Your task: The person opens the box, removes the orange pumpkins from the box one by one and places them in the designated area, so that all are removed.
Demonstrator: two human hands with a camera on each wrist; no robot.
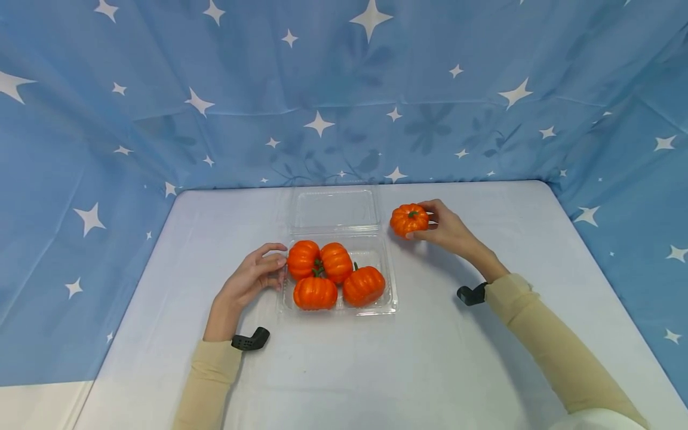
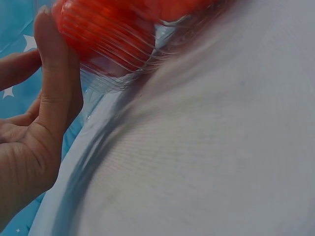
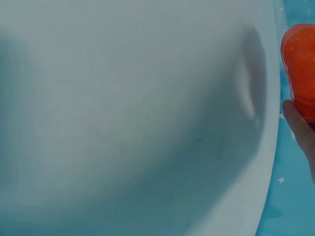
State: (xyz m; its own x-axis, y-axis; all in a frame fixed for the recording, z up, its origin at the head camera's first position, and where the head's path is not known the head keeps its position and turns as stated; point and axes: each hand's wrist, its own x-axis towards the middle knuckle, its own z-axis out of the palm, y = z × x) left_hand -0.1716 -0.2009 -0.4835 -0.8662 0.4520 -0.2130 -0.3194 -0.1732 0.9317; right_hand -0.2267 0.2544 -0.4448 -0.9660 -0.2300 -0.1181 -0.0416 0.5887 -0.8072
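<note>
My right hand (image 1: 443, 230) grips a small orange pumpkin (image 1: 408, 220) with a green stem, thumb at its near side and fingers at the far side. It is held to the right of the open lid of a clear plastic clamshell box (image 1: 391, 269). In the right wrist view, part of this pumpkin (image 3: 301, 69) and one digit show at the right edge. Several similar pumpkins (image 1: 315, 293) lie in the box's base. At the base's left side, my left hand (image 1: 252, 276) touches the wall with extended fingers; its thumb (image 2: 54, 73) lies along the ribbed plastic in the left wrist view.
The box's clear lid (image 1: 335, 209) is folded back flat toward the rear of the white-covered table (image 1: 344, 370). Behind the table and along its sides hangs a blue curtain (image 1: 344, 89) with white stars. Each wrist carries a black strap-on camera (image 1: 251, 339).
</note>
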